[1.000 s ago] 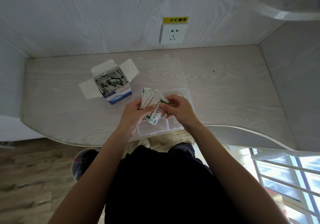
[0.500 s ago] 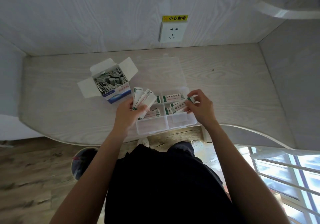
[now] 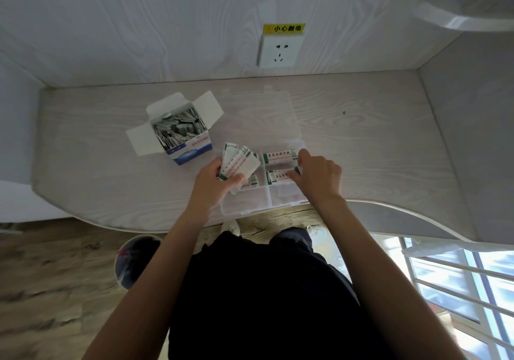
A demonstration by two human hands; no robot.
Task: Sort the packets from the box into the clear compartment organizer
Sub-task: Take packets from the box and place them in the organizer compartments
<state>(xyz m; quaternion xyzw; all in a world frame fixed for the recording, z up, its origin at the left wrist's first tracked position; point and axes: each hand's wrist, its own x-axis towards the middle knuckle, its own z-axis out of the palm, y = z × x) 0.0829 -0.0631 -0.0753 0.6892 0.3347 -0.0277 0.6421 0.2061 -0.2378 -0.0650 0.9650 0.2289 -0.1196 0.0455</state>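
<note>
A clear compartment organizer [image 3: 251, 204] lies at the desk's near edge, its lid [image 3: 267, 118] folded open behind it. White packets with green ends lie in its far compartments, one at the far right [image 3: 279, 156]. My left hand [image 3: 212, 180] grips a fan of several packets [image 3: 236, 165] over the organizer's left side. My right hand [image 3: 317, 177] reaches into the right middle compartment, its fingertips on a packet [image 3: 278, 176] there. The open white and blue box [image 3: 178, 134], full of packets, stands to the left behind the organizer.
The pale wood desk [image 3: 375, 151] has walls at the back and on both sides. A wall socket [image 3: 279, 52] with a yellow label sits above the desk. A round bin [image 3: 133, 262] stands on the floor at the lower left.
My right hand took one packet from the fan in my left hand, carried it right and lowered it into the right middle compartment. My left hand stayed holding the fan.
</note>
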